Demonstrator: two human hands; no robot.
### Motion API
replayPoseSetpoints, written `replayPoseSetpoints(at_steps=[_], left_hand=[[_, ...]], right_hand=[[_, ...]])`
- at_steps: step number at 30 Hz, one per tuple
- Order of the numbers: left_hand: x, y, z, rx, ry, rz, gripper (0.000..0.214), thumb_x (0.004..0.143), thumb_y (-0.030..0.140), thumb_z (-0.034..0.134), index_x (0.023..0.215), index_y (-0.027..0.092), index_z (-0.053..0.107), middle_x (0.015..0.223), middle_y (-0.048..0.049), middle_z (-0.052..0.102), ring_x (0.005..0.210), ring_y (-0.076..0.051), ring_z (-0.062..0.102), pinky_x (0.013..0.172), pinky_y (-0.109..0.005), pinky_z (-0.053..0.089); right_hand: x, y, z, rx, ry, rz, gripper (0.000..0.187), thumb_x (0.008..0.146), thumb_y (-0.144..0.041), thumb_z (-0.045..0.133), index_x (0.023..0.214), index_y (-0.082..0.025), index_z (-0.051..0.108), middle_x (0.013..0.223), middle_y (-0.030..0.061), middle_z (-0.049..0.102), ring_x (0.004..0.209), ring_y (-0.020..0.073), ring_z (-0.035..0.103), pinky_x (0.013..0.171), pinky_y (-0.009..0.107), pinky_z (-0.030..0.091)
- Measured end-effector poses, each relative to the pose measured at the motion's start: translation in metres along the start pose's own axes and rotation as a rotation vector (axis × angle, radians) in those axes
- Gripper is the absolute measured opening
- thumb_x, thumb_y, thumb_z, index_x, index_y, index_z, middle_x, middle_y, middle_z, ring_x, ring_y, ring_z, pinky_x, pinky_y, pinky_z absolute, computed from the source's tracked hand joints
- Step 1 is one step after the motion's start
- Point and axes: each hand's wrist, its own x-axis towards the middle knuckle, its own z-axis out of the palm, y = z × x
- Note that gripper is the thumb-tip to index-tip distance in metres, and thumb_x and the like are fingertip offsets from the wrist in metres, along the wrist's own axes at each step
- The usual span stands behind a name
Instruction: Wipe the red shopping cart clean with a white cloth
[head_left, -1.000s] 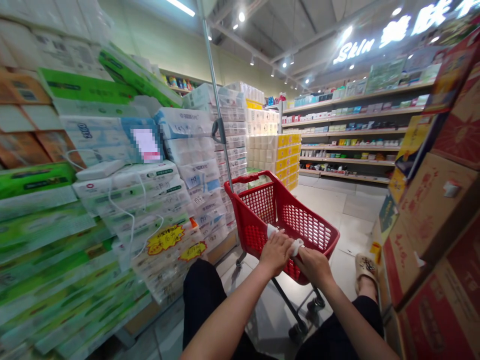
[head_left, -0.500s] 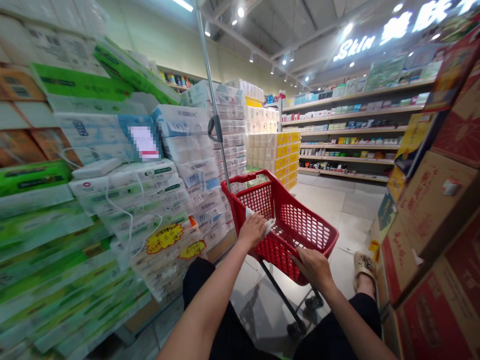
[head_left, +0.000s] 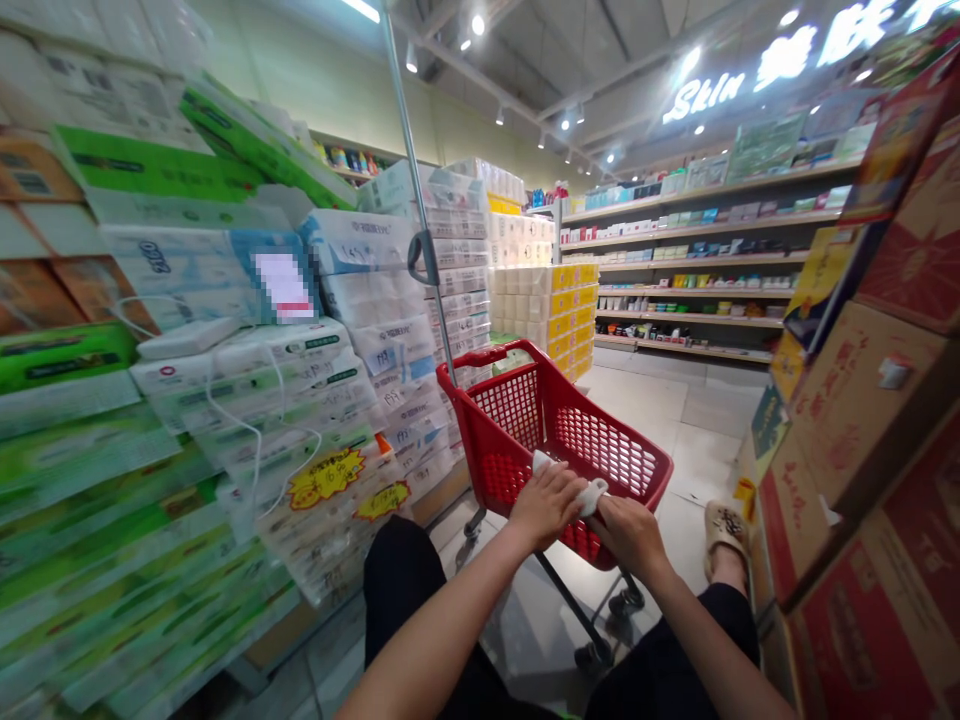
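A red plastic shopping cart (head_left: 510, 480) with a perforated basket stands between my knees. My left hand (head_left: 549, 503) presses a white cloth or wipe (head_left: 592, 497) onto the near rim of the basket, fingers together over it. Part of the white piece sticks out on both sides of that hand. Close beside it, my right hand (head_left: 628, 532) is closed around the same rim, nearer the right corner. The cart's own handle (head_left: 484, 356) is at the far left end. A metal pole (head_left: 421, 200) rises by that end.
Stacked tissue packs (head_left: 397, 340) line the left, with a white cable and a power bank-like block (head_left: 187, 338) on top. Cardboard boxes (head_left: 862, 400) are piled on the right. Stocked shelves (head_left: 690, 255) stand at the back beyond the tiled floor (head_left: 652, 390).
My left hand has slid right along the basket's near rim with the white cloth, coming up beside my right hand. My right hand stays on the rim.
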Motion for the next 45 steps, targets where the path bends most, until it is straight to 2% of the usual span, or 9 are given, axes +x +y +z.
replayPoseSetpoints(at_steps=[6, 9, 12, 17, 21, 25, 32, 40, 45], left_hand=[[0.001, -0.081, -0.011, 0.083, -0.011, -0.164, 0.036, 0.100, 0.035, 0.031, 0.134, 0.030, 0.044, 0.141, 0.0006, 0.043, 0.140, -0.019, 0.025, 0.118, -0.045, 0.020], [0.003, -0.103, -0.013, 0.096, -0.030, -0.259, 0.036, 0.100, 0.036, 0.030, 0.133, 0.031, 0.044, 0.141, 0.0007, 0.044, 0.138, -0.020, 0.028, 0.117, -0.047, 0.022], [0.004, -0.095, -0.010, 0.108, 0.002, -0.316, 0.035, 0.100, 0.037, 0.031, 0.131, 0.032, 0.045, 0.138, 0.0001, 0.045, 0.138, -0.021, 0.026, 0.116, -0.049, 0.021], [0.006, -0.036, 0.004, 0.093, 0.071, -0.288, 0.036, 0.099, 0.039, 0.032, 0.132, 0.031, 0.044, 0.135, -0.0009, 0.045, 0.140, -0.022, 0.020, 0.118, -0.051, 0.017], [0.014, 0.006, 0.015, 0.040, 0.073, -0.225, 0.039, 0.099, 0.040, 0.034, 0.136, 0.031, 0.040, 0.131, -0.0017, 0.048, 0.137, -0.024, 0.025, 0.118, -0.052, 0.017], [0.021, 0.021, 0.019, 0.035, 0.070, -0.194, 0.042, 0.098, 0.042, 0.036, 0.138, 0.028, 0.039, 0.128, -0.0033, 0.051, 0.131, -0.024, 0.034, 0.117, -0.051, 0.018], [0.017, -0.012, 0.008, 0.071, 0.004, -0.043, 0.044, 0.099, 0.039, 0.035, 0.141, 0.029, 0.035, 0.144, -0.0007, 0.041, 0.138, -0.019, 0.027, 0.117, -0.043, 0.020], [0.003, -0.100, -0.014, 0.149, -0.029, -0.242, 0.041, 0.099, 0.035, 0.032, 0.140, 0.032, 0.037, 0.148, 0.0025, 0.036, 0.141, -0.020, 0.023, 0.117, -0.045, 0.019], [0.004, -0.097, -0.013, 0.160, 0.036, -0.346, 0.038, 0.100, 0.035, 0.030, 0.135, 0.030, 0.042, 0.144, -0.0003, 0.042, 0.141, -0.022, 0.023, 0.117, -0.049, 0.017]], right_hand=[[0.007, 0.000, 0.003, -0.045, 0.049, 0.006, 0.038, 0.096, -0.044, 0.041, 0.074, -0.019, 0.057, 0.068, 0.0021, 0.063, 0.065, 0.0142, 0.056, 0.064, 0.026, 0.028], [0.010, 0.000, 0.005, -0.045, 0.047, 0.003, 0.039, 0.096, -0.046, 0.040, 0.074, -0.019, 0.057, 0.067, 0.0020, 0.063, 0.064, 0.0140, 0.056, 0.063, 0.026, 0.027], [0.012, 0.000, 0.006, -0.041, 0.038, 0.016, 0.039, 0.096, -0.046, 0.040, 0.073, -0.019, 0.056, 0.068, 0.0023, 0.064, 0.064, 0.0140, 0.056, 0.063, 0.026, 0.028], [0.015, 0.003, 0.001, -0.055, -0.040, 0.090, 0.032, 0.094, -0.043, 0.043, 0.078, -0.020, 0.059, 0.071, 0.0025, 0.066, 0.066, 0.0147, 0.059, 0.063, 0.027, 0.030], [0.026, 0.009, -0.009, -0.067, -0.229, 0.184, 0.024, 0.086, -0.043, 0.050, 0.085, -0.022, 0.062, 0.075, 0.0032, 0.069, 0.067, 0.0169, 0.062, 0.059, 0.027, 0.029], [0.039, 0.011, -0.012, -0.057, -0.378, 0.243, 0.020, 0.082, -0.038, 0.054, 0.082, -0.020, 0.063, 0.078, 0.0064, 0.070, 0.070, 0.0189, 0.065, 0.055, 0.027, 0.029], [0.034, 0.011, -0.008, -0.012, -0.301, 0.235, 0.025, 0.087, -0.046, 0.049, 0.089, -0.023, 0.059, 0.082, 0.0020, 0.070, 0.073, 0.0177, 0.065, 0.055, 0.026, 0.029], [0.033, 0.010, 0.001, -0.004, -0.258, 0.218, 0.032, 0.091, -0.052, 0.044, 0.086, -0.022, 0.054, 0.078, 0.0010, 0.068, 0.069, 0.0148, 0.063, 0.051, 0.024, 0.023], [0.034, 0.007, 0.004, -0.030, -0.259, 0.233, 0.033, 0.091, -0.053, 0.044, 0.085, -0.022, 0.054, 0.076, 0.0011, 0.068, 0.066, 0.0139, 0.062, 0.051, 0.024, 0.022]])
